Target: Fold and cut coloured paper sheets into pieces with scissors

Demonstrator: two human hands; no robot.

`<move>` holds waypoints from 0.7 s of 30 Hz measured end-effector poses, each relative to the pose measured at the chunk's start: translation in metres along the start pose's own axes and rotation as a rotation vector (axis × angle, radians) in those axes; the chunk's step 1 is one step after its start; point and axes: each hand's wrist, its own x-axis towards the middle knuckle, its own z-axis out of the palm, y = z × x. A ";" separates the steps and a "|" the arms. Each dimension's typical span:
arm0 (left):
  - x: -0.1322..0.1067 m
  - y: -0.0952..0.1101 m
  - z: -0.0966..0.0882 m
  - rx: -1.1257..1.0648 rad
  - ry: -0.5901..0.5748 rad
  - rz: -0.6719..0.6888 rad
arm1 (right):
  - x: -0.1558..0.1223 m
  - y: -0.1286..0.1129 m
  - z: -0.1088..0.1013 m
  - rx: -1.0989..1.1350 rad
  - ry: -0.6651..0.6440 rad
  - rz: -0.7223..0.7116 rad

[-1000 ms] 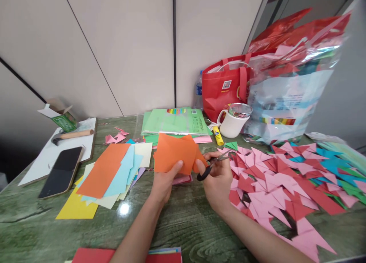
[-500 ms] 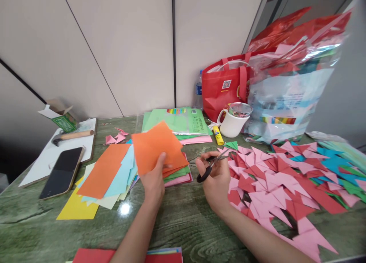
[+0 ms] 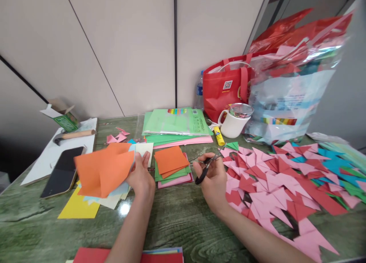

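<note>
My left hand (image 3: 142, 179) grips the right edge of orange paper (image 3: 98, 171), which bends above the fan of coloured sheets on the left. The paper hides most of that fan; a yellow sheet (image 3: 82, 205) and pale sheets stick out from under it. In my right hand (image 3: 213, 179) are scissors (image 3: 202, 176) with black handles, their blades pointing up and right. Between my hands lies a stack of small squares (image 3: 171, 160), orange on top with green and pink below. Right of my right hand spreads a heap of folded pink and red paper pieces (image 3: 268, 183).
Behind are a green paper pack (image 3: 177, 121), a yellow glue stick (image 3: 219, 136), a white mug (image 3: 233, 123), a red bag (image 3: 219, 89) and a clear plastic bag (image 3: 288, 91). A phone (image 3: 63, 173) and a hammer (image 3: 76, 135) lie left. Red sheets (image 3: 162, 257) lie at the front edge.
My left hand has moved left with the orange paper, from over the small stack to over the fanned sheets. The small orange-topped stack is now uncovered. My right hand with the scissors has barely moved.
</note>
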 end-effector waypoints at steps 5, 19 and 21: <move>-0.006 0.003 0.001 0.053 -0.135 -0.249 | 0.000 0.002 -0.001 -0.010 -0.001 0.011; -0.017 -0.022 -0.015 0.925 -0.909 0.456 | 0.002 0.000 -0.001 -0.017 0.000 0.016; -0.014 -0.026 -0.017 1.061 -0.902 0.448 | 0.002 0.000 -0.001 -0.015 0.000 0.017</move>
